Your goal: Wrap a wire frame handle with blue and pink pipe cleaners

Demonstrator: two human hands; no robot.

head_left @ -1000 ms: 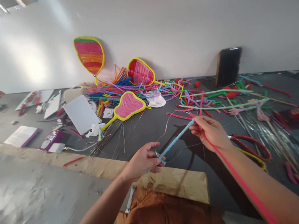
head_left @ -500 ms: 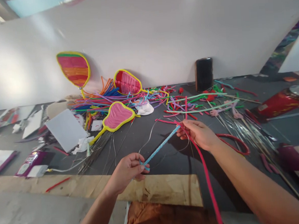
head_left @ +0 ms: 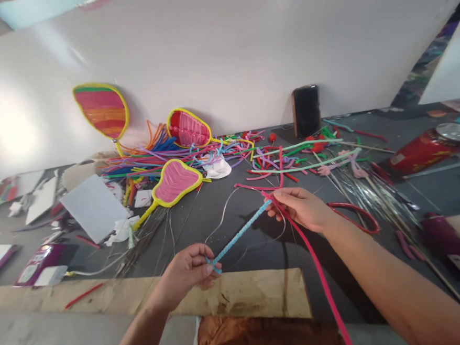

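Got someone working right in front of me, both arms stretched out over the bench (head_left: pixel 194 225). Left hand (head_left: pixel 191 270) comes in from the left, fingers curled, thumb and fingertips pinching the near end of a blue twist (head_left: pixel 242 232). Right hand (head_left: pixel 295 207) reaches a bit further out, thumb on top, fingers bent under, gripping the far end along with a pink stem (head_left: pixel 317 269). So the twist is strung between the hands, pretty much straight, its long axis slanting away from the person and toward their right. The pink one trails from the right hand back toward the person's side. There's a pink fan (head_left: pixel 177 181) lying past the left hand.
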